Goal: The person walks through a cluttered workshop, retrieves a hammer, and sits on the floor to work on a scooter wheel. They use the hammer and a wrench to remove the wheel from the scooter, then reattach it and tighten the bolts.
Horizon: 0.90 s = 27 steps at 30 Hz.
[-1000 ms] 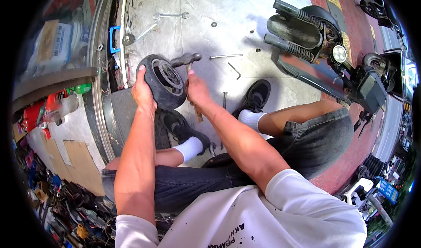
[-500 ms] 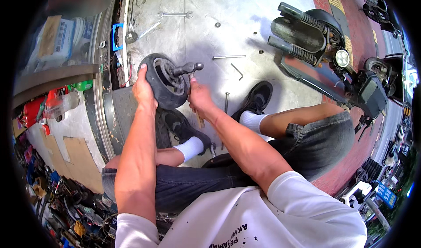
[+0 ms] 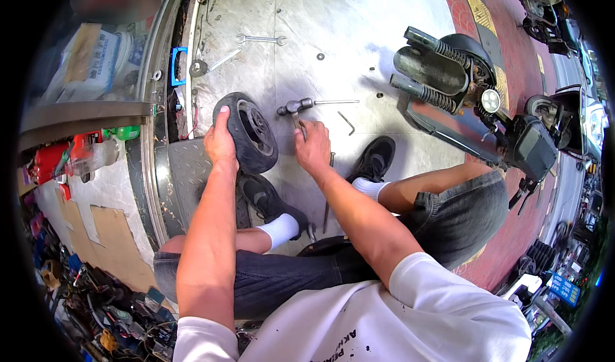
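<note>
My left hand [image 3: 221,143] grips a small black-tyred wheel [image 3: 255,145] by its tyre, holding it tilted above the floor beside my left shoe. The grey hub of the wheel faces right. To the right of the wheel, my right hand [image 3: 312,145] is closed near the head of a ball-peen hammer [image 3: 298,107]. The hammer's head is apart from the wheel, and most of its handle is hidden by my hand. A long thin rod [image 3: 337,101] lies on the floor just beyond the hammer head, and an L-shaped hex key [image 3: 347,123] lies to its right.
An open-ended wrench [image 3: 261,40] lies farther off on the floor. A dark scooter part with two springs [image 3: 442,67] stands at the right. Between my feet is a long bolt [image 3: 328,199]. A metal door track [image 3: 161,170] runs along the left, and cluttered parts [image 3: 115,311] fill the lower left.
The hammer head has come away from the wheel's hub, moving right. The wheel has turned so its hub shows more edge-on. My right hand has shifted right with the hammer.
</note>
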{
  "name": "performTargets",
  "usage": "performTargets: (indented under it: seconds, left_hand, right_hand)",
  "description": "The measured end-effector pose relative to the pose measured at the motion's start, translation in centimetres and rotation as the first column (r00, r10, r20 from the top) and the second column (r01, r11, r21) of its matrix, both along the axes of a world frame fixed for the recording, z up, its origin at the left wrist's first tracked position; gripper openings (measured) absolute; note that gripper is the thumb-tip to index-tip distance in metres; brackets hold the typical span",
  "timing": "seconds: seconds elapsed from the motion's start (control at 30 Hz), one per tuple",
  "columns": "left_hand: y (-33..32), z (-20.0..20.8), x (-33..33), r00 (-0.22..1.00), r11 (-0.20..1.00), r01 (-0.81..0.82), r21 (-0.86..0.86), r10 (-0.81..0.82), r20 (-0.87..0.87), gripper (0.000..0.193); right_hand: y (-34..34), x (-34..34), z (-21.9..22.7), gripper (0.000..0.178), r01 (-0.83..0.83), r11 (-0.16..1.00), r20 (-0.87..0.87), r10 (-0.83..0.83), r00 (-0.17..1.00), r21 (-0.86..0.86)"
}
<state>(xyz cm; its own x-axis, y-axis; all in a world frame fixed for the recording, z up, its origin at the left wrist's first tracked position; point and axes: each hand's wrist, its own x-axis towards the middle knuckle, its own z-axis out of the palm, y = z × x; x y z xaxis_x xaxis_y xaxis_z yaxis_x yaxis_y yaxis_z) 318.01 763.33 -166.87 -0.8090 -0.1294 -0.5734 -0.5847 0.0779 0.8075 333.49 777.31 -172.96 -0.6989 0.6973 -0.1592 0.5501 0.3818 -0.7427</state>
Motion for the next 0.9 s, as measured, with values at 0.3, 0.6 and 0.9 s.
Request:
performTargets:
  seconds: [0.3, 0.6, 0.9]
  left_hand:
    - [-0.9, -2.5, 0.1, 0.990, 0.975, 0.132, -0.180, -0.139, -0.029, 0.112]
    - [-1.0, -0.5, 0.8, 0.967, 0.950, 0.231, -0.211, -0.248, -0.060, 0.113]
    - [-1.9, -1.9, -0.9, 0.935, 0.933, 0.355, -0.062, -0.353, 0.034, 0.114]
  right_hand:
    - [-3.0, -3.0, 2.1, 0.049, -0.140, 0.730, -0.241, -0.036, 0.970, -0.669]
    - [-1.8, -3.5, 2.1, 0.049, -0.135, 0.521, -0.209, -0.085, 0.974, -0.842]
    - [0.7, -2.7, 1.6, 0.032, -0.551, 0.826, -0.080, 0.545, 0.834, -0.118]
